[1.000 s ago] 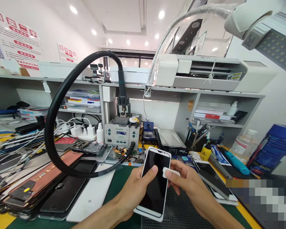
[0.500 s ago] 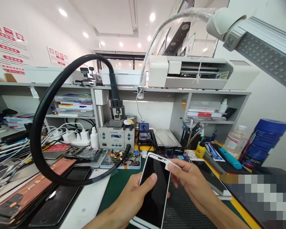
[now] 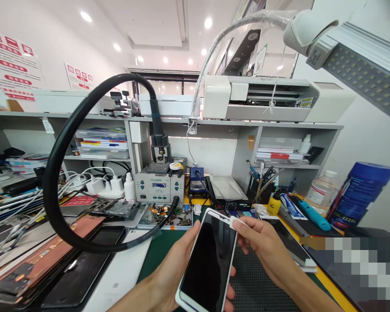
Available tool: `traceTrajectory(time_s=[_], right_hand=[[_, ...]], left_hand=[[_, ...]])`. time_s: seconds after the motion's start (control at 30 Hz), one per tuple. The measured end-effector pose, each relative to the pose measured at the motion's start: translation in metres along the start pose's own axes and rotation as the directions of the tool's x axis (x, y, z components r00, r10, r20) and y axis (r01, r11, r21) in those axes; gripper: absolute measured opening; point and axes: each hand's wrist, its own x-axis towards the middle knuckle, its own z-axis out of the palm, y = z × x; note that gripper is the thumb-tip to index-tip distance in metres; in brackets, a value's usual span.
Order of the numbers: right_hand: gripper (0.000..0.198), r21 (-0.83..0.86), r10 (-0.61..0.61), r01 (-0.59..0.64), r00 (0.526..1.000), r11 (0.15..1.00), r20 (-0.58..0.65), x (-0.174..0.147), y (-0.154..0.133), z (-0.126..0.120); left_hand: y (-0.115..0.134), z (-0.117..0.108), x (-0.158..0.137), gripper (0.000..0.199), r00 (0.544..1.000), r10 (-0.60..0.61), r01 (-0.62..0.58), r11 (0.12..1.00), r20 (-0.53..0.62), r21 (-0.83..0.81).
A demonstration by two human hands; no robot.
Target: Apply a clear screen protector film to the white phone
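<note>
A white-framed smartphone [image 3: 208, 260] with a dark screen is tilted in front of me. My left hand [image 3: 173, 265] grips it, with the thumb along the left edge and fingertips showing past the right edge. At the phone's top right corner, my right hand [image 3: 264, 242] pinches a small white piece [image 3: 233, 222], which touches the frame there. Whether that piece is tissue or something stiffer I cannot make out. Below the hands lie a dark perforated mat [image 3: 256, 281] and a green work mat [image 3: 160, 245].
On the left lie several phones and a white tablet-like panel [image 3: 123, 260]. A hot-air station [image 3: 159, 186] with a looping black hose [image 3: 50, 173] stands behind a tray of small parts [image 3: 143, 223]. To the right are a yellow bottle [image 3: 273, 204] and a blue can [image 3: 360, 195].
My left thumb has moved off the screen to the phone's left edge. The phone has shifted slightly, showing more of its lower end. My right hand stays at the top corner.
</note>
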Motion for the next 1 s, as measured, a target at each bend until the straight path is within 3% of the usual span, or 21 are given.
traceTrajectory(time_s=[0.53, 0.7, 0.87, 1.0], right_hand=[[0.045, -0.058, 0.078, -0.075, 0.996, 0.995, 0.048, 0.002, 0.002, -0.004], [0.044, -0.084, 0.076, -0.07, 0.994, 0.994, 0.074, 0.001, 0.0, -0.002], [0.043, -0.065, 0.095, -0.088, 0.99, 0.994, 0.108, -0.002, -0.005, -0.002], [0.042, -0.048, 0.072, -0.067, 0.992, 0.997, 0.107, -0.003, -0.007, 0.001]], left_hand=[[0.002, 0.007, 0.0, 0.082, 0.996, 0.068, -0.068, 0.998, 0.062, -0.002], [0.001, 0.011, -0.004, 0.074, 0.99, 0.132, -0.135, 0.988, 0.044, 0.072], [0.0, 0.007, 0.0, 0.068, 0.993, 0.094, -0.096, 0.995, 0.064, 0.026], [-0.004, 0.003, 0.006, 0.052, 0.983, 0.176, -0.177, 0.984, 0.055, 0.014]])
